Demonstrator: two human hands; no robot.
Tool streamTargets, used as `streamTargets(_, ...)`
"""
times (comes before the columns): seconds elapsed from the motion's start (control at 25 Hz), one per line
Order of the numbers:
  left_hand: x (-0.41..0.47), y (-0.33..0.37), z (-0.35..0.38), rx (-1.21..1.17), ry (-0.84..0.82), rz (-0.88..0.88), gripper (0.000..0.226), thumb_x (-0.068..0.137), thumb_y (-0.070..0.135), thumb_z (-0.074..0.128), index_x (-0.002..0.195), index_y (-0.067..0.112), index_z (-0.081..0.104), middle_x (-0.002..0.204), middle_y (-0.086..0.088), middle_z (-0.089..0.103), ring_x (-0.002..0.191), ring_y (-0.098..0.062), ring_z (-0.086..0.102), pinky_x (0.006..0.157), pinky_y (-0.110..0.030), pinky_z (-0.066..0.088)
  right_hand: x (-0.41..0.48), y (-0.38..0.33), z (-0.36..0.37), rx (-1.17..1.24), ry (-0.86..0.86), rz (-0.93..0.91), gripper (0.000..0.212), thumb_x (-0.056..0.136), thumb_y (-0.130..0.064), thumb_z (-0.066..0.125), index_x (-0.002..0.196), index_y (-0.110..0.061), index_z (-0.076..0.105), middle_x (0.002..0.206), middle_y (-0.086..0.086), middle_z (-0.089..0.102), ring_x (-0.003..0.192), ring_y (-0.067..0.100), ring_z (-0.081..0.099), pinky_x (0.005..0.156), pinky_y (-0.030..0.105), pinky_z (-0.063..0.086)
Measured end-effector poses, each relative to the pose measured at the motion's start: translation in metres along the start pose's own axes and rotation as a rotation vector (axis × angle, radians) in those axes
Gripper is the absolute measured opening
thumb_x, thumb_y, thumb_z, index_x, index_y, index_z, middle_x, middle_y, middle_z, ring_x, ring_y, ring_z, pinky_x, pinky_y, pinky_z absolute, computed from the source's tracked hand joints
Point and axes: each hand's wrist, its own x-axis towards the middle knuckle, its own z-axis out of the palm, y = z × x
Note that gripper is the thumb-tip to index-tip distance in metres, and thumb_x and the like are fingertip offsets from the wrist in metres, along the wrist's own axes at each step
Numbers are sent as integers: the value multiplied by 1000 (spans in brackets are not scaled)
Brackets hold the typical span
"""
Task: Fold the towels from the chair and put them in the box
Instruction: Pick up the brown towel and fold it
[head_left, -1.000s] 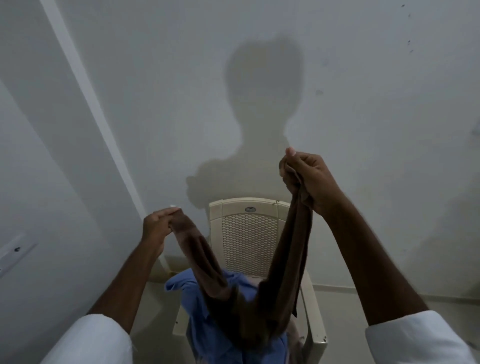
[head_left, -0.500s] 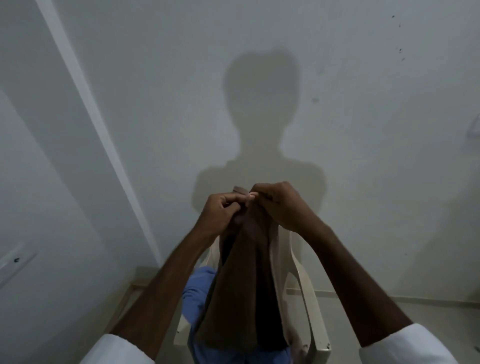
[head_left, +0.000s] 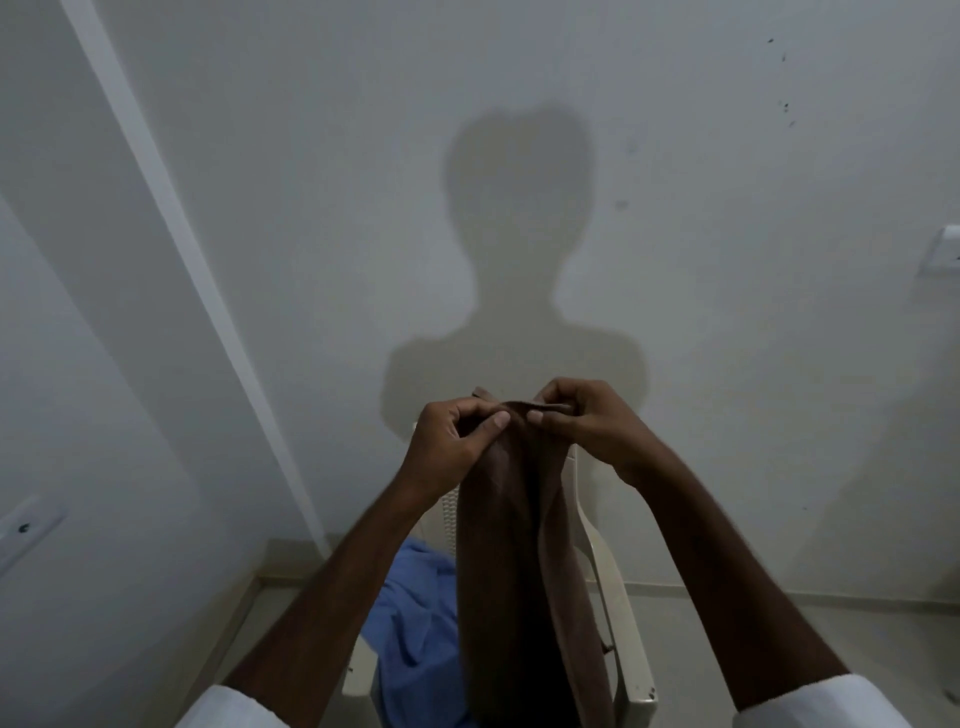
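Your left hand (head_left: 447, 441) and right hand (head_left: 582, 421) pinch the brown towel (head_left: 509, 545) | apart a second ago, now together | blue towel (head_left: 410, 608) stays on chair (head_left: 618, 613)

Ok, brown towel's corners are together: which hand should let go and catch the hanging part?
Left, probably. The right hand pinches along the top edge of the brown towel and could keep both corners; the left hand pinches only one end, with towel hanging directly below it.

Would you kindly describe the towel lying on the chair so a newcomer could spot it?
Find the cream plastic chair against the wall. On its seat lies a crumpled towel, left of the held brown towel; it alone is blue.
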Motion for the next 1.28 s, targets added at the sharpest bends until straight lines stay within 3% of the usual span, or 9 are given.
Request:
streamTargets(0.2,-2,-5,10,59,-36,3,13,88,15,72,96,7,77,90,0,75,88,-10,71,79,-23,54,-3,11,13,77,322,-48,9,92,-1,66,85,-7,68,82,12,72,77,17,69,71,40,57)
streamTargets(0.32,-1,-4,11,5,-23,-30,8,90,11,69,93,10,76,87,5,74,85,-8,69,77,-21,53,-5,10,19,153,384,-141,10,92,3,62,89,-4,69,86,10,71,82,21,68,74,44,59)
streamTargets(0.56,-7,-3,9,-71,-24,-40,28,93,-6,57,95,18,73,94,7,74,95,-6,69,87,-19,51,-8,-1,26,272,281,-121,10,95,-6,66,92,2,62,81,12,68,75,20,65,70,42,52)
streamTargets(0.68,-8,-3,8,-76,26,-59,32,92,-4,59,101,24,70,101,7,73,100,-6,68,92,-30,55,-10,-3,34,166,155,-171,17,89,-7,74,87,4,61,81,18,70,75,26,68,69,45,56)
streamTargets(0.76,-9,-2,8,-129,8,-73,31,93,-1,60,116,19,66,106,-2,73,100,-13,70,86,-34,58,-10,-5,39,145,123,-175,17,83,-8,81,83,3,68,84,19,72,80,33,73,74,50,59)
streamTargets(0.84,-10,2,8,-199,-31,-107,37,95,0,58,129,15,56,105,-12,72,90,-16,72,71,-27,59,-7,-5,40,141,124,-158,14,80,-10,83,86,0,74,87,17,73,84,37,72,78,53,58)
streamTargets(0.96,-12,5,8,-227,-83,-134,47,93,-8,55,133,16,49,105,-16,71,87,-17,72,68,-24,57,-2,0,41,23,149,-174,11,80,-13,84,85,-6,77,84,12,72,81,32,69,75,51,57)
streamTargets(1.16,-9,3,3,-178,-209,-162,58,92,-13,49,140,17,41,110,-16,72,93,-29,70,76,-42,54,0,5,42,-108,143,-179,15,75,-16,88,80,-9,75,80,8,71,72,16,63,65,34,51)
streamTargets(1.28,-10,5,2,-156,-244,-192,58,94,-9,53,143,19,40,111,-11,72,81,-24,69,69,-31,53,-1,4,38,-125,111,-158,18,72,-16,89,83,-10,76,80,10,70,69,8,58,64,27,47)
